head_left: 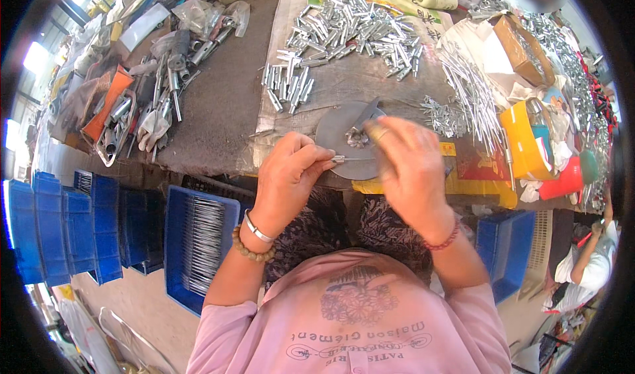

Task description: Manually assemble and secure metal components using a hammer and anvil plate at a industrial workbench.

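My left hand (286, 179) is closed, its thumb and fingers pinching one end of a thin metal rod (360, 159). At the fingertips the rod has a thicker silvery end; it points right across the round grey plate (329, 128). My right hand (413, 172) hovers over the plate's right side, near the rod's far end. Its fingers are smeared by motion, so their grip is hidden. A little heap of small metal parts (357, 138) lies mid-plate, beside a dark flat blade-like piece (368, 112). Beyond the plate spreads a pile of silvery metal tubes (357, 33).
Long thin rods (471, 93) lie on the bench at right, near a yellow container (522, 142) and a red one (561, 181). Tools with an orange handle (114, 99) crowd the left. Below stands a blue crate (173, 241) of rods; another person (585, 268) is far right.
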Tool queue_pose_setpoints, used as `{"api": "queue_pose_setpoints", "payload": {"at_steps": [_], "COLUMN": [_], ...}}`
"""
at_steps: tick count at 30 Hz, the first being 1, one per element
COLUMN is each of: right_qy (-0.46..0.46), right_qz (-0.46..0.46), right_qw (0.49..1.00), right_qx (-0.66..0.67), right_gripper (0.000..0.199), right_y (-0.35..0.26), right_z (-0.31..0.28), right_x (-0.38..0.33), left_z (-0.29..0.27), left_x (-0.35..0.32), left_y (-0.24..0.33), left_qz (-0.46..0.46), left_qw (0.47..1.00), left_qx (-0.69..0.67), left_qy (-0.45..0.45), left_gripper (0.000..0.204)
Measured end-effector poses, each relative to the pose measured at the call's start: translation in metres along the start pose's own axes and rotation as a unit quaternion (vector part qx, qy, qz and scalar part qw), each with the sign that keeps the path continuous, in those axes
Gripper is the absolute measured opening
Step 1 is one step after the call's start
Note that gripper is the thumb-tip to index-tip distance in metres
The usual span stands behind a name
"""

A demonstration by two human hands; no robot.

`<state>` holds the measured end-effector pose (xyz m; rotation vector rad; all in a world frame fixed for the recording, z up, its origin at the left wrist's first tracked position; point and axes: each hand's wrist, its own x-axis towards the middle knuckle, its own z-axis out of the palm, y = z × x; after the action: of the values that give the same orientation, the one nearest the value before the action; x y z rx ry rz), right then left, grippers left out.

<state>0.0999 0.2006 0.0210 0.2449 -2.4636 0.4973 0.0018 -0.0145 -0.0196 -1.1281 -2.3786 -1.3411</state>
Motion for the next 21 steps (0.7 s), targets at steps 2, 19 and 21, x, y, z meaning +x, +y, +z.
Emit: {"api": "queue_pose_setpoints", "payload": {"at_steps": [2,19,21], "right_qy": [-0.018,-0.074,-0.064], "right_qz": [0.078,0.019,0.024], "right_qw": [0.994,0.997,0.998], "right_qx": [-0.079,-0.012,-0.006], "right_gripper": [0.039,0.047,0.048], "right_y": [0.013,-0.010,-0.006], "right_z": [-0.012,-0.032,-0.029], "right_x": [0.001,-0.033,-0.034], "left_z": [0.000,-0.003,-0.003], "left_x": [0.001,0.004,0.002], "left_y": [0.000,-0.001,-0.002], "left_qz": [0.006,0.019,0.011], "left_qw": [1.000,0.999,0.999], "left_qx": [-0.006,-0.029,-0.023], "left_qy": [0.003,-0.019,-0.027], "left_gripper": [0.021,0.023,0.024]}}
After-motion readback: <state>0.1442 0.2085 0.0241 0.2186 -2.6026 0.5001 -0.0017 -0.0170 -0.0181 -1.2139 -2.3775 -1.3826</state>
